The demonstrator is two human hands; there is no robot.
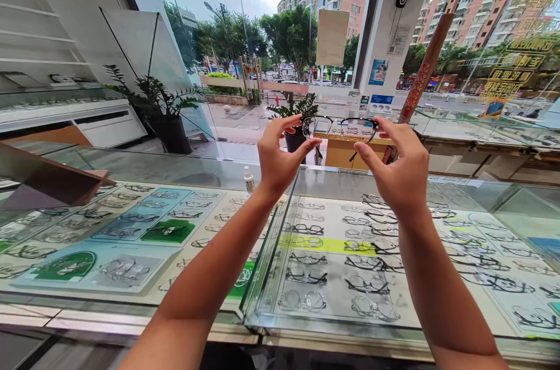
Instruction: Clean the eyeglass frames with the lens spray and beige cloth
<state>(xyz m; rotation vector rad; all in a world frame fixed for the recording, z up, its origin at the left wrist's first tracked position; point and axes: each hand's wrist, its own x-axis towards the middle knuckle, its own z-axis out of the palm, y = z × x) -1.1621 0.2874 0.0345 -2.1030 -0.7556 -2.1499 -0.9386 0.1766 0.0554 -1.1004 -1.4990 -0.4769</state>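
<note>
A pair of dark-rimmed eyeglasses (336,119) is held up at arm's length above the glass counter, its clear lenses facing the window. My left hand (280,154) grips the left side of the frame with bent fingers, its thumb pointing inward below. On the other side, my right hand (400,168) has its fingers at the right end of the frame and its thumb underneath. One dark temple tip hangs just left of the right thumb. Under the counter's glass, rows of eyeglasses (306,275) lie below my forearms.
A small white bottle (249,180) stands on the counter left of centre. A brown panel (48,174) juts in at the left. Potted plants (170,133) stand before the glass door. Another display counter (494,136) runs along the right window, near a reddish pole (426,69).
</note>
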